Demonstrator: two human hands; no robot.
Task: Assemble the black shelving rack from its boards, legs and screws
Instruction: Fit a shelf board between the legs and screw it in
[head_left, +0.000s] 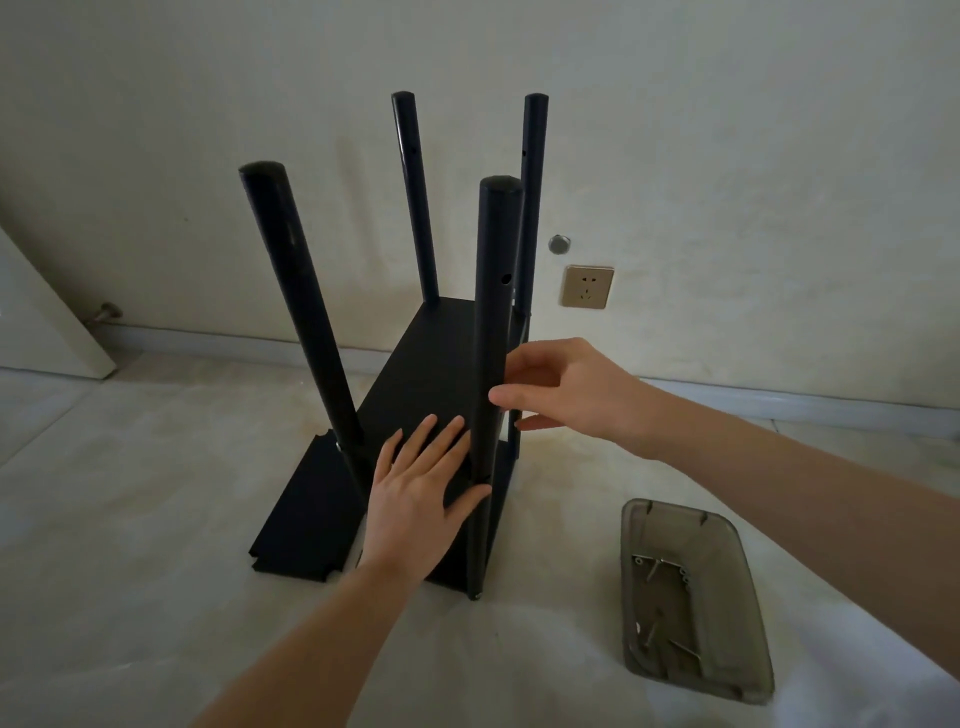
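The black rack stands on the floor with several round black legs pointing up. A black board (426, 364) sits between the legs, raised off the floor. My left hand (421, 493) lies flat on this board, fingers spread, beside the near right leg (491, 332). My right hand (566, 395) is at that leg's right side, fingertips touching it near the board's edge, not closed around it. Another black board (306, 519) lies flat on the floor at the left, by the near left leg (301, 306).
A smoky translucent tray (727, 649) holding several screws lies on the floor at the right. The wall behind carries a socket (587, 287) and a round metal cap (559, 243). A door edge (47, 317) stands at the far left.
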